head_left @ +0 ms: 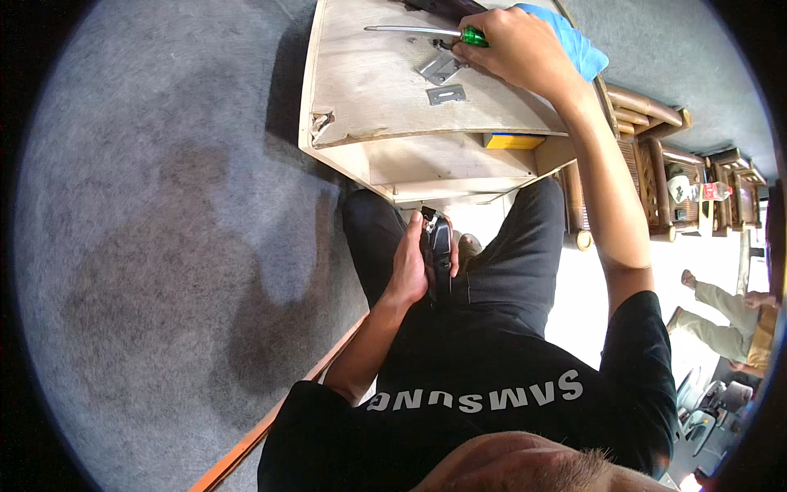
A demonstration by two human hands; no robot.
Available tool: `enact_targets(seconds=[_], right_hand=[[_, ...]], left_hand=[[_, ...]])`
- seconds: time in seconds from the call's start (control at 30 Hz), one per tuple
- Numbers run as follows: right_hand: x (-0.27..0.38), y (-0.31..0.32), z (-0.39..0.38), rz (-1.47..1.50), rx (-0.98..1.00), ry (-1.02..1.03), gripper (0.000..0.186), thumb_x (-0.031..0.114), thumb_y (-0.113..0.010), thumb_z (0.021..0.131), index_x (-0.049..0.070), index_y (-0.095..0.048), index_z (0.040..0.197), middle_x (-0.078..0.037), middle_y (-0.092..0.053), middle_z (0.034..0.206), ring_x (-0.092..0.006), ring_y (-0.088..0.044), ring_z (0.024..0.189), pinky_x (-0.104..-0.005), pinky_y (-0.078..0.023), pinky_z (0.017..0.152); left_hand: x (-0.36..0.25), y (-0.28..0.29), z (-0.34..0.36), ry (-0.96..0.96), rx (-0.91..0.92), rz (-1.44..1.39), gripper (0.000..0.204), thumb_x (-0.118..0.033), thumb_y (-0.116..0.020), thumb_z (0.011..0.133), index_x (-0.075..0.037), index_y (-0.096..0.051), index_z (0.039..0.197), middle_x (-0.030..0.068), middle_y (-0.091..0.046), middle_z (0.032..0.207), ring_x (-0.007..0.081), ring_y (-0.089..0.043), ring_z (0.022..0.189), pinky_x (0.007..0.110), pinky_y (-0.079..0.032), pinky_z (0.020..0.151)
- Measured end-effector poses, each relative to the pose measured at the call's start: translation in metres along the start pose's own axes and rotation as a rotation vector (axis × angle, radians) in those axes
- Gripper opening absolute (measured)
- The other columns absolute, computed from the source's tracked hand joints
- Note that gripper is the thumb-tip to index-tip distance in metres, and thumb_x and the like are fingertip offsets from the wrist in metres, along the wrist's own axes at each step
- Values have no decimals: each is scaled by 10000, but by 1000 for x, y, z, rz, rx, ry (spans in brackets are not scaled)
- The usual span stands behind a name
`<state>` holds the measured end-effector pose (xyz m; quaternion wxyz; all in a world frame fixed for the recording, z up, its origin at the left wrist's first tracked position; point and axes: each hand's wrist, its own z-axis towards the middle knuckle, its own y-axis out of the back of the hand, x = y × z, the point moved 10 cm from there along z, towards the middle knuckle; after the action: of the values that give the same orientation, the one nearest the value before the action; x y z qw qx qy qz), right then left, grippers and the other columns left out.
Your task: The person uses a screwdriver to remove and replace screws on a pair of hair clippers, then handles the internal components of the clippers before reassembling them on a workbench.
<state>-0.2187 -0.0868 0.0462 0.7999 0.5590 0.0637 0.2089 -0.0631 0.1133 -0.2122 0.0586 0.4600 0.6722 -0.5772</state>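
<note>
At lap height, my left hand [407, 271] is closed around a long black device [440, 246] with a bright metal part at its upper end; its exact kind I cannot make out. Out over the pale wooden tabletop [369, 90], my right hand [529, 53] is closed on a screwdriver [410, 29] with a green handle, its shaft pointing left. The right fingertips reach down beside a small dark part [441, 44]. Close below them lie a grey metal plate [440, 69] and a smaller slotted metal plate [446, 95].
Blue cloth-like material [574, 41] lies by the right forearm, a dark object [447, 8] at the far edge. A yellow box [514, 141] sits on the shelf under the top, whose near left corner is chipped. Bamboo chairs [656, 176] and another person [725, 316] are at right.
</note>
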Motion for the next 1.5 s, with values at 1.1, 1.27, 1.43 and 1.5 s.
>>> enact_targets(seconds=[1.1, 1.27, 1.43, 1.5], right_hand=[[80, -117, -224, 1363, 326, -677, 258, 134, -686, 1045, -96, -676, 1161, -121, -749, 919, -190, -731, 808, -308, -573, 750], [87, -119, -223, 1494, 301, -593, 258, 134, -684, 1045, -94, -683, 1168, -120, -749, 939, -187, -731, 792, -304, -572, 738], [90, -120, -224, 1481, 307, -597, 257, 127, -685, 1043, -92, -681, 1177, -124, -745, 945, -189, -732, 797, -307, -574, 746], [91, -121, -225, 1494, 297, -606, 257, 123, -684, 1042, -91, -677, 1184, -123, -745, 943, -186, -731, 800, -306, -575, 750]], left_hand=[[-30, -9, 5, -152, -101, 243, 633, -593, -333, 1116, -21, -603, 1133, 104, -668, 792, 175, -646, 609, 328, -556, 530], [-26, -4, 4, -154, -102, 229, 622, -593, -347, 1114, -23, -598, 1131, 108, -653, 798, 187, -650, 614, 327, -556, 535], [-25, -7, 3, -143, -68, 156, 436, -444, -359, 1159, -47, -534, 1111, 69, -624, 880, 134, -626, 632, 282, -540, 525], [-22, -9, 3, -120, -39, 123, 432, -441, -361, 1159, -47, -535, 1122, 62, -618, 890, 129, -629, 637, 279, -542, 525]])
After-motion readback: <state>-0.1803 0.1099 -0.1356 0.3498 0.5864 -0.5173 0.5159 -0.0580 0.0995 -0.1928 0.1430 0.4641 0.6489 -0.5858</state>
